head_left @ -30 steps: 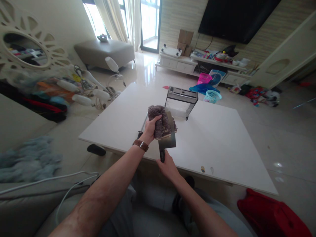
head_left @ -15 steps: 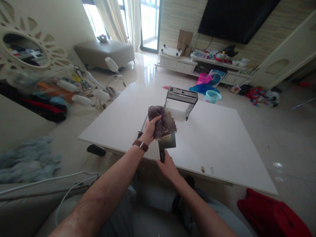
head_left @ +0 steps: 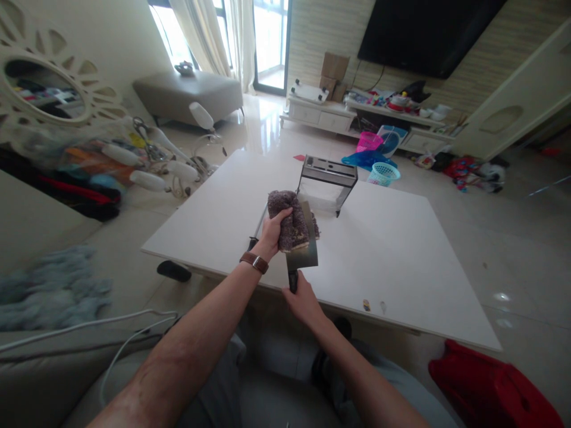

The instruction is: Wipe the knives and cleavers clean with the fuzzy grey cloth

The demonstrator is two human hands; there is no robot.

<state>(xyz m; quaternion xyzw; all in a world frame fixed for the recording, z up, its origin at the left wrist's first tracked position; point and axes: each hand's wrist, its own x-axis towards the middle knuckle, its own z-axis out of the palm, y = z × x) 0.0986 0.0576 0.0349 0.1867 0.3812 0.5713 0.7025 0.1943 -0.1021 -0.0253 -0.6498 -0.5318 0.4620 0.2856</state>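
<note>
My right hand [head_left: 304,297] grips the black handle of a cleaver [head_left: 306,257], whose broad grey blade points away from me above the table. Folded around part of that blade is a brown, fluffy cloth [head_left: 288,223]. My left hand [head_left: 272,232] is closed on the cloth, thumb on top, its other fingers mostly hidden. A long thin tool with a black handle [head_left: 253,244] lies on the table just left of my left wrist, partly covered by it. Beyond the cloth stands a knife block [head_left: 330,172] with a dark slotted top and clear sides.
The white table [head_left: 388,255] spreads out under my hands. Two small stickers [head_left: 366,305] are near its front edge. Past the far edge are a light blue basket [head_left: 383,173] and a pink basket [head_left: 369,142]. A white lamp [head_left: 182,171] with several arms stands at the left.
</note>
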